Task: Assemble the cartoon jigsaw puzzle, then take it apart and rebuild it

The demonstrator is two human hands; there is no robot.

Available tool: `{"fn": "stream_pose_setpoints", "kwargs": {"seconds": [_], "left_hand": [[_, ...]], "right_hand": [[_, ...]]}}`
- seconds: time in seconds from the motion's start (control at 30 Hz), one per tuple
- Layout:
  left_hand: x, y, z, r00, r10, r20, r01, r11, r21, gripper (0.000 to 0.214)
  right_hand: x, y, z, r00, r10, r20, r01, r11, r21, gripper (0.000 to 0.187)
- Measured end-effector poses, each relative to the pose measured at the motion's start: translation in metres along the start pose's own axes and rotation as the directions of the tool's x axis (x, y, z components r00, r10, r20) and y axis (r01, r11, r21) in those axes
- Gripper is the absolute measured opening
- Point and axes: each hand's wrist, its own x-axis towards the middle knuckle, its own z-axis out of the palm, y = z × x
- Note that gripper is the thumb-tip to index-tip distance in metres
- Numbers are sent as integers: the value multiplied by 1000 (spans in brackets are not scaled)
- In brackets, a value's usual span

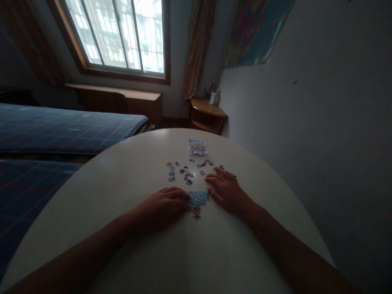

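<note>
A partly joined jigsaw puzzle (198, 198) lies flat on the table, with a blue upper strip and a colourful narrower part pointing toward me. My left hand (168, 206) rests at its left side, fingers stretched over that edge and covering some of it. On the other side is my right hand (227, 192), its fingers apart and laid on the tabletop. Its thumb touches or nearly touches the puzzle's right edge, while the fingertips reach toward loose pieces partly hidden beneath and behind them. Several loose puzzle pieces (189, 177) are scattered just beyond the joined part.
A small picture card or packet (197, 147) lies farther back on the round white table (122, 171). Beds with blue plaid covers (67, 126) stand left. A wooden corner shelf (208, 108) is behind the table, and a bare wall (306, 122) runs along the right.
</note>
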Motion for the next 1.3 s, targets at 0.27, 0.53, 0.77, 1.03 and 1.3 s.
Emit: {"fn": "stream_pose_setpoints", "kwargs": {"seconds": [0.27,0.53,0.77,1.03,1.3], "left_hand": [[1,1,0,1000,-2,-3,2,1000,-2,21],[0,-2,-10,1000,1,-10,-1,1000,-11,15],[-1,-2,-15,1000,-26,-1,26,999,34,13],[-1,-1,-11,999,-43,25,41,996,76,21],[-1,1,-10,998,-55,17,53,992,112,22]], "right_hand": [[2,-1,3,996,-43,77,41,999,20,55],[0,-1,-2,987,-51,-154,67,992,104,33],[-3,2,-1,988,45,-147,-19,984,177,22],[-8,2,-10,994,108,-20,-99,961,260,12],[-13,-12,-20,998,42,40,-53,953,297,12]]}}
